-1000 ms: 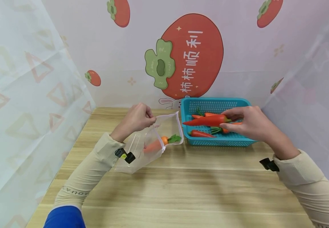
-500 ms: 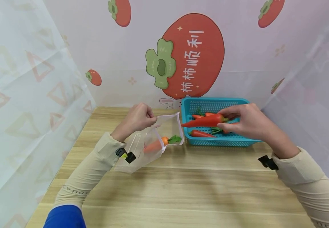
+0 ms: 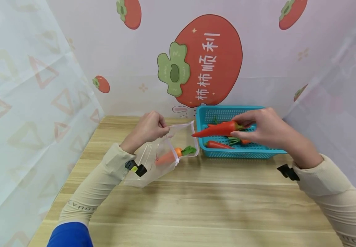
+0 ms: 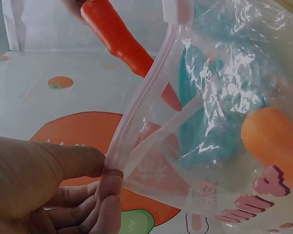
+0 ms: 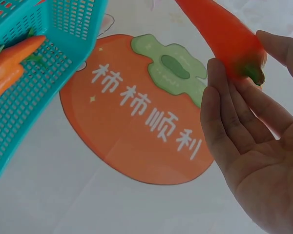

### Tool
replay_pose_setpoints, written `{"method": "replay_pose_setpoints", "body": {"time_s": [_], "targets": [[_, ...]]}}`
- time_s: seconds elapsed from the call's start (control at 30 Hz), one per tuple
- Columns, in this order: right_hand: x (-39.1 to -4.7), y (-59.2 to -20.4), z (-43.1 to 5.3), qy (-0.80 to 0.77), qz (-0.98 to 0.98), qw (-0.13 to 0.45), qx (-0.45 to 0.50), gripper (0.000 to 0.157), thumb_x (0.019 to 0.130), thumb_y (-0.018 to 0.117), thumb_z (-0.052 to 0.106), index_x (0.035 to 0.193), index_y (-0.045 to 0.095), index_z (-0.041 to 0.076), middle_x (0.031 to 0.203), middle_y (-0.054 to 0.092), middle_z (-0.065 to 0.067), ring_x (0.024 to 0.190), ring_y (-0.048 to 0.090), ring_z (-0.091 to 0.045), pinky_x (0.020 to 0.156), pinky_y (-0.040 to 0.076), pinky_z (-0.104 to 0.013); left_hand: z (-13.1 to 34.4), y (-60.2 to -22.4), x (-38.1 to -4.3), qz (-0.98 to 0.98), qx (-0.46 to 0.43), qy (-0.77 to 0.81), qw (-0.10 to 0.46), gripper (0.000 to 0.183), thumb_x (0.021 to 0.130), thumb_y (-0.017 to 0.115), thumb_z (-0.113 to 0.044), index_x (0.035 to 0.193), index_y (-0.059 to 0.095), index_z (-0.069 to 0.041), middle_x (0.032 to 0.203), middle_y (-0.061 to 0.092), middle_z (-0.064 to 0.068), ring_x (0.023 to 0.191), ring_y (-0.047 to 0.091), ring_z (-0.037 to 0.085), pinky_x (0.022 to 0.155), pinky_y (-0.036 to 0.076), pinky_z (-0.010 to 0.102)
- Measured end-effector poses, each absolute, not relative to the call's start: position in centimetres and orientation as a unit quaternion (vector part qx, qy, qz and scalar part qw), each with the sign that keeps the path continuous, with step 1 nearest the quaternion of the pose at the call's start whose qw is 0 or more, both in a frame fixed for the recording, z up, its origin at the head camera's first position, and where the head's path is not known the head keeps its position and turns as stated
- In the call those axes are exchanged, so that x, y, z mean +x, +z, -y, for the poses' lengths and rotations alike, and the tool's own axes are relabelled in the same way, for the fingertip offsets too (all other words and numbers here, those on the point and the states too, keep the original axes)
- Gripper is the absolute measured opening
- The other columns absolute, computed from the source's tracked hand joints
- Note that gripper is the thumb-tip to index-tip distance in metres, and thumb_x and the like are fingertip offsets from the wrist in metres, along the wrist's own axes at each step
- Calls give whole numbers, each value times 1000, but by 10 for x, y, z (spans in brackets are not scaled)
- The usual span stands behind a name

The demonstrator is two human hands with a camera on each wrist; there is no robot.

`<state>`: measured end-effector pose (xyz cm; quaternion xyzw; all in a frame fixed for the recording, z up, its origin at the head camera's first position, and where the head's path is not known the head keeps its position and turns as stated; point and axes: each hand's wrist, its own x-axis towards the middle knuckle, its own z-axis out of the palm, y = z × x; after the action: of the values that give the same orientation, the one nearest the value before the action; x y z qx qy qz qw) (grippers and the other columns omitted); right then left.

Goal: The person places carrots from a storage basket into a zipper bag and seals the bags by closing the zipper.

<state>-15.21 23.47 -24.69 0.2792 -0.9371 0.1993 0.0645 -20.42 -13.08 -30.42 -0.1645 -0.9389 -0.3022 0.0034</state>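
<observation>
Head view: the wooden tabletop is brightly and evenly lit; soft-edged shadows are cast across its middle. Wrist views: dimmer, greyer tones are recorded. In the left wrist view, white glare is scattered over the clear zip bag, through which the orange carrot is hazily seen.

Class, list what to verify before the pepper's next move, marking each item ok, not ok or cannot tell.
1. Right grip holds the red pepper by its stem end: ok.
2. Left grip holds the plastic bag by its rim: ok.
3. Bag open: ok, facing the blue basket.
4. Carrot sunk deep inside: not ok; its leaves lie near the rim.
5. Pepper tip past the rim: cannot tell.
</observation>
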Motion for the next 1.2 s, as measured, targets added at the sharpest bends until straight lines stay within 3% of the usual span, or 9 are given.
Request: {"method": "replay_pose_setpoints", "body": {"time_s": [0.27, 0.53, 0.77, 1.2], "targets": [[-156, -252, -218, 215, 926, 40, 309, 33, 89, 85, 25, 118, 80, 11, 102, 82, 0, 87, 76, -13, 76, 60, -30, 131, -303, -204, 939, -169, -300, 6, 19, 86, 65, -11, 69, 75, -10, 61, 69, 0, 49, 54, 11, 50, 41, 24], [-158, -255, -206, 230, 915, 18, 332, 27, 89, 85, 21, 115, 81, 14, 96, 78, 3, 77, 65, -11, 64, 55, -25, 131, -299, -203, 940, -171, -296, 16, 18, 84, 64, -9, 69, 75, -10, 59, 69, 0, 51, 56, 11, 51, 40, 25], [-160, -258, -197, 230, 912, 7, 341, 31, 89, 84, 18, 119, 80, 10, 101, 79, 0, 80, 65, -13, 68, 57, -26, 131, -295, -203, 941, -169, -293, 14, 19, 86, 65, -11, 71, 76, -10, 61, 70, 0, 52, 58, 12, 51, 42, 24], [-165, -264, -187, 224, 911, 4, 347, 37, 88, 86, 21, 122, 79, 8, 108, 80, -4, 87, 72, -16, 78, 64, -39, 132, -288, -204, 941, -169, -291, 18, 18, 84, 64, -11, 71, 77, -10, 61, 70, 0, 55, 64, 14, 57, 45, 28]]}}
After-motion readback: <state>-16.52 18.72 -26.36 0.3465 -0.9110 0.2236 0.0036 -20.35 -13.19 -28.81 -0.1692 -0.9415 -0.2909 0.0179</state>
